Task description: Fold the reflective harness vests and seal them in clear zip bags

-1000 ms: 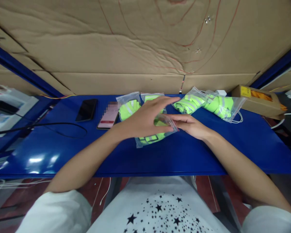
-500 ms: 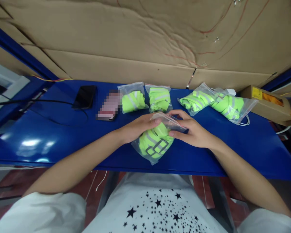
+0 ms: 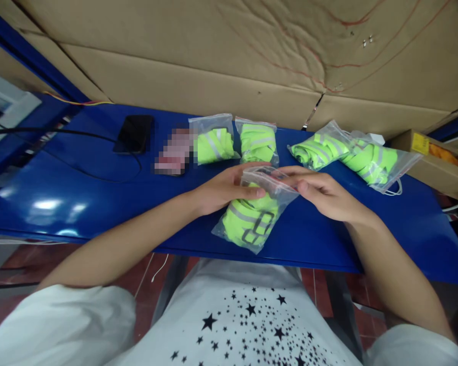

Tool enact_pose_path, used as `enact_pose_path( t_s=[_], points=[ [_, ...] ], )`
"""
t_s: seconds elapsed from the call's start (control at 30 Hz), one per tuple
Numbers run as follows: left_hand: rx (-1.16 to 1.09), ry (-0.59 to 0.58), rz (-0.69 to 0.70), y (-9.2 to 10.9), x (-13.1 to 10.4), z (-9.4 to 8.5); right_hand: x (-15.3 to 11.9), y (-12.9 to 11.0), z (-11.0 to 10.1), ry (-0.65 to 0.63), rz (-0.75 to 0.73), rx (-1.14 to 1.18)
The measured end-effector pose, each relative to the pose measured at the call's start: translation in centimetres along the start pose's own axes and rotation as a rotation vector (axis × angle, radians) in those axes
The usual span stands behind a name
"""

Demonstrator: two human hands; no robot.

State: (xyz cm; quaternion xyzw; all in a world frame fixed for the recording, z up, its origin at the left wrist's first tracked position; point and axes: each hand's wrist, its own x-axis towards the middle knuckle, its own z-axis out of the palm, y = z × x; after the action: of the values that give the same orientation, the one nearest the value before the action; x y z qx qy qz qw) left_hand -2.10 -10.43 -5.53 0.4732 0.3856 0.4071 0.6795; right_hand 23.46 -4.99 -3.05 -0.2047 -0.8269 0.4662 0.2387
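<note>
Head-worn, facing forward and steeply down over a star-printed white T-shirt [image 3: 229, 325] onto a blue tabletop [image 3: 309, 244]. Sits near, above the left hand [image 3: 231, 188] and right hand [image 3: 328, 195], yet wide enough to take in the cardboard panel [image 3: 156, 76] behind

Probably a workshop or packing area: a glossy blue tabletop [image 3: 87, 203] against cardboard sheets [image 3: 156, 61], several clear bags [image 3: 236, 218] of neon straps, a trailing black cable [image 3: 61, 131], red floor tiles [image 3: 147, 290]

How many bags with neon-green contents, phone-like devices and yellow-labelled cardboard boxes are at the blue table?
Bags with neon-green contents: 5
Phone-like devices: 2
Yellow-labelled cardboard box: 1
Total: 8
</note>
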Motion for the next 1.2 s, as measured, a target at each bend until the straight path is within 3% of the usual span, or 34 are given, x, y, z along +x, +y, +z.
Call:
enact_pose_path(
  t_s=[0.13,0.27,0.33,0.47,0.53,0.67,0.8,0.93,1.0,1.13,1.2],
  points=[
    [0.121,-0.068,-0.044,-0.3,-0.3,0.8,0.2,0.3,0.4,-0.173,0.064,-0.027],
    [0.136,-0.156,-0.127,-0.7,-0.5,1.5,0.4,0.8,1.9,-0.234,-0.073,-0.151],
    [0.087,-0.197,-0.145,-1.0,-0.5,1.7,0.3,0.7,2.4,-0.138,-0.147,-0.241],
    [-0.001,-0.223,-0.171,-1.5,-0.7,2.0,0.3,0.5,2.2,0.251,-0.122,-0.329],
    [0.01,-0.209,-0.191,-1.6,-0.9,2.2,0.3,0.6,1.9,0.265,-0.108,-0.342],
    [0.039,-0.245,-0.164,-1.7,-0.8,2.4,0.6,0.7,2.8,0.108,-0.158,-0.333],
    [-0.007,-0.308,-0.199,-1.6,-0.8,2.3,0.7,0.4,3.5,0.233,-0.095,-0.299],
    [0.056,-0.218,-0.145,-1.1,-0.8,1.9,0.5,0.4,1.9,0.388,0.073,-0.132],
    [0.133,-0.138,-0.112,-0.9,-0.8,1.6,0.3,0.7,0.9,0.302,0.18,-0.037],
    [0.198,-0.022,-0.079,-0.5,-0.5,0.8,0.1,1.4,-0.1,-0.11,0.411,0.113],
    [0.197,0.02,-0.052,-0.5,-0.3,0.3,0.1,1.5,-0.3,-0.142,0.46,0.161]
  ],
)
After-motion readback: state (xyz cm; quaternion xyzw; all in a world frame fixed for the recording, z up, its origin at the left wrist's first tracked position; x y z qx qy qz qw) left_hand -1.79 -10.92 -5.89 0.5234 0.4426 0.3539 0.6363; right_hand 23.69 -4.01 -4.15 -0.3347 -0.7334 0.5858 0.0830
